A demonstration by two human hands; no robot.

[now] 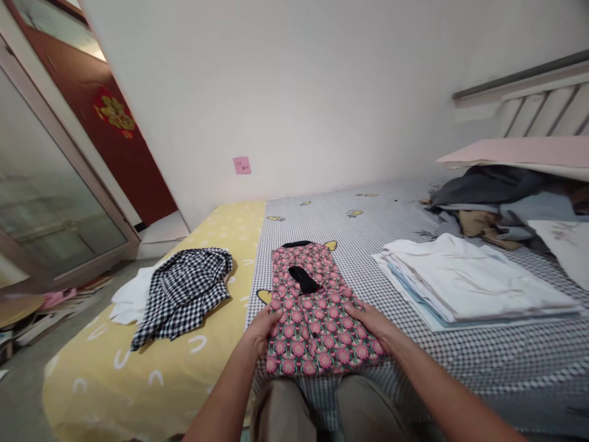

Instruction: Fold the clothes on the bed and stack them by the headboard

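I'm working from the head camera, and the pink floral garment (317,319) is lying flat in the lower middle of the frame, folded into a narrow panel on the grey checked sheet (427,362), right above the person's khaki trousers (317,411). Both hands are pressing on it near its lower end, so the step in hand looks like smoothing the folded cloth. The left hand (263,328) is resting along its left edge and the right hand (370,325) is lying across its right side. Their fingers are extended and flat, pointing in towards each other, and neither hand is pinching or gripping. A black fabric strip (304,279) is lying on top of the garment, above the hands and touching neither, and a black collar edge (297,244) is showing at the far end. To the left, a black-and-white gingham shirt (181,294) is sitting crumpled on a yellow mattress (138,393), with a white cloth (131,301) poking out beneath it. To the right, a stack of folded white clothes (473,282) is lying on the sheet, and a heap of dark clothes (488,187) is piling up towards the upper right of the frame.
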